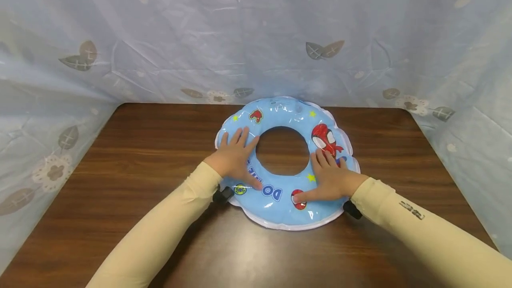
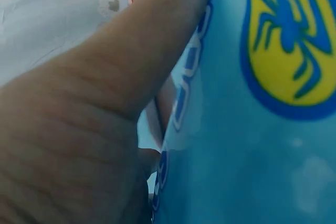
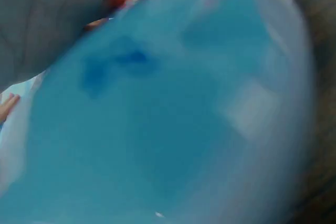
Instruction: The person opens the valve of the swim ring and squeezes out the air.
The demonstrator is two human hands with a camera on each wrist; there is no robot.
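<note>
A blue inflatable swim ring (image 1: 288,201) with a white edge lies flat on the brown table, inflated, printed with red masked faces, stars and letters. My left hand (image 1: 234,157) rests on its left side with fingers spread. On the lower right side lies my right hand (image 1: 332,177), its fingers also spread, the thumb over a red face print. Close up in the left wrist view, the thumb touches the swim ring (image 2: 236,156) beside a yellow spider print. The right wrist view is blurred and mostly filled by the swim ring (image 3: 147,145).
The wood-grain table (image 1: 140,159) extends to both sides and in front of the ring. A pale curtain (image 1: 272,30) with leaf and flower prints hangs behind the table's back edge and along both sides. Small black devices (image 1: 223,195) sit at the wrists.
</note>
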